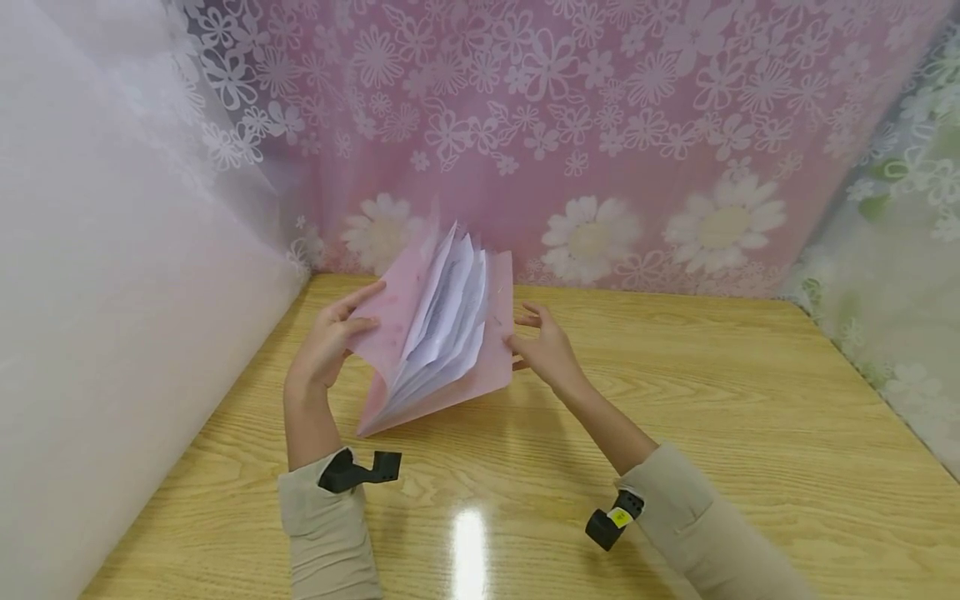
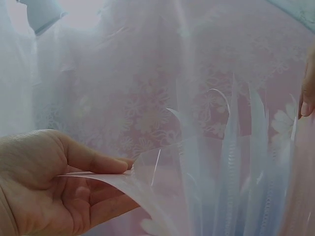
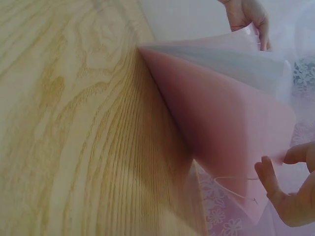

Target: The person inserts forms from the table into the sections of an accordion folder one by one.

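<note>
A pink display-book folder [image 1: 498, 333] stands fanned apart on its spine, its lower edge toward the person. Between its covers, several clear sleeves with white printed papers [image 1: 453, 308] spread like a fan. My left hand [image 1: 324, 342] pinches the left cover between thumb and fingers; the left wrist view shows that cover [image 2: 113, 182] bending. At the other side, my right hand [image 1: 551, 354] holds the edge of the right cover with the thumb on its inner face. In the right wrist view, the outer face of that cover [image 3: 211, 113] is visible, with the right hand [image 3: 293, 191] at its edge.
The folder is on a wood-grain table [image 1: 675, 400]. Behind it hangs a pink floral sheet [image 1: 487, 125], with a white sheet [image 1: 135, 250] on the left and a floral one [image 1: 900, 250] on the right. Black wrist mounts [image 1: 360, 471] sit at both sleeves.
</note>
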A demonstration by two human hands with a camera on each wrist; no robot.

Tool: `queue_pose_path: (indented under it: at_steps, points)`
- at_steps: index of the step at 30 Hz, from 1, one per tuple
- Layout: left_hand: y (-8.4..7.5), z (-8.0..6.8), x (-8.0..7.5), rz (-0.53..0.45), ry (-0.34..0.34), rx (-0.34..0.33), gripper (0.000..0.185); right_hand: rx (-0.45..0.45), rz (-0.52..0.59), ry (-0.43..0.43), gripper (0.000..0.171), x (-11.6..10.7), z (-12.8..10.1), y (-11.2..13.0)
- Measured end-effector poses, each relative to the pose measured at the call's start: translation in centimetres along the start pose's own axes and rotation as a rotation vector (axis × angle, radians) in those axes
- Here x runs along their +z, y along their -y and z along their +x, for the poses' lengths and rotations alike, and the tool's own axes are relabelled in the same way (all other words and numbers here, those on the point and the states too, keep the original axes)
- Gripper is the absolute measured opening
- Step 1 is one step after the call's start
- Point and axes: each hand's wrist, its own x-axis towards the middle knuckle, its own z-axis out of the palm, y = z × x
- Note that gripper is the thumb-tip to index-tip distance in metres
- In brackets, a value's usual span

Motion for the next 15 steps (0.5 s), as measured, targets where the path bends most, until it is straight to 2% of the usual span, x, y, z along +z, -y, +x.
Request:
queue_pose_path:
  at_steps: [4, 8, 15]
  points:
    - [-0.1, 0.0, 0.2, 0.018, 0.006, 0.004, 0.052, 0.081, 0.118, 0.091, 0.059, -0.4, -0.7, -0.2]
    - [-0.1, 0.2, 0.3, 0.027, 0.01, 0.013, 0.051, 0.097, 0.148, 0.168, 0.05, -0.8, -1.2, -0.9]
    - [0.3, 0.6, 1.1, 0.08, 0.01, 0.004, 0.052, 0.116, 0.172, 0.157, 0.047, -1.4, -1.7, -3.1]
